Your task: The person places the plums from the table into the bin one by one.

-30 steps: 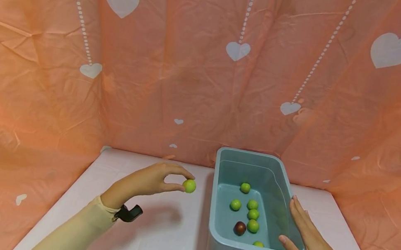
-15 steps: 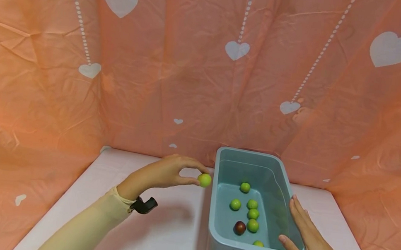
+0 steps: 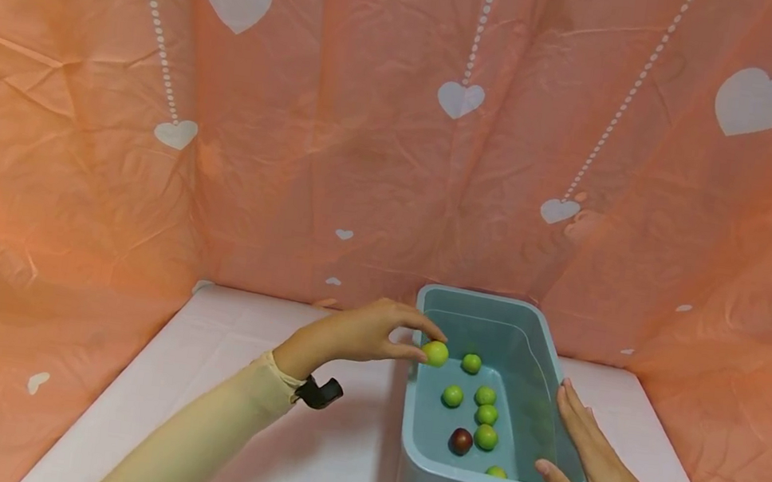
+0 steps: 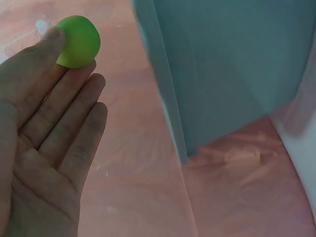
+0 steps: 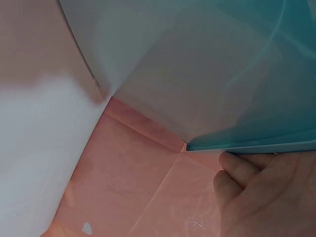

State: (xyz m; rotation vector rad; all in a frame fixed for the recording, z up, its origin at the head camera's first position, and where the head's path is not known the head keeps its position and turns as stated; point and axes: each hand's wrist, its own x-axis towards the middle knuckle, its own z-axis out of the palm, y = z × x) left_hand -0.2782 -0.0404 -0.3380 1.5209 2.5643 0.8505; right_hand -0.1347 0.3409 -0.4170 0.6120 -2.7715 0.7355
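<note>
My left hand [image 3: 363,333] pinches a small, round green fruit [image 3: 436,353] between thumb and fingertips. It hangs over the left rim of a grey-blue plastic bin [image 3: 458,475]. In the left wrist view the fruit [image 4: 79,42] looks smooth and yellowish green, with the other fingers stretched out below it. My right hand [image 3: 599,476] rests at the bin's near right corner, fingers straight along the rim and thumb spread. In the right wrist view its fingertips [image 5: 232,168] lie right at the bin's edge. Several green fruits [image 3: 486,437] and one dark red fruit [image 3: 461,441] lie on the bin's floor.
The bin stands on a white-covered table [image 3: 323,458], close to the back. An orange-pink sheet [image 3: 382,152] with white hearts hangs behind and along both sides. A black strap piece [image 3: 320,394] sticks out from the left wrist.
My left hand has moved right with the green fruit, from beside the bin to over its left rim. The right hand and the fruits in the bin stay put.
</note>
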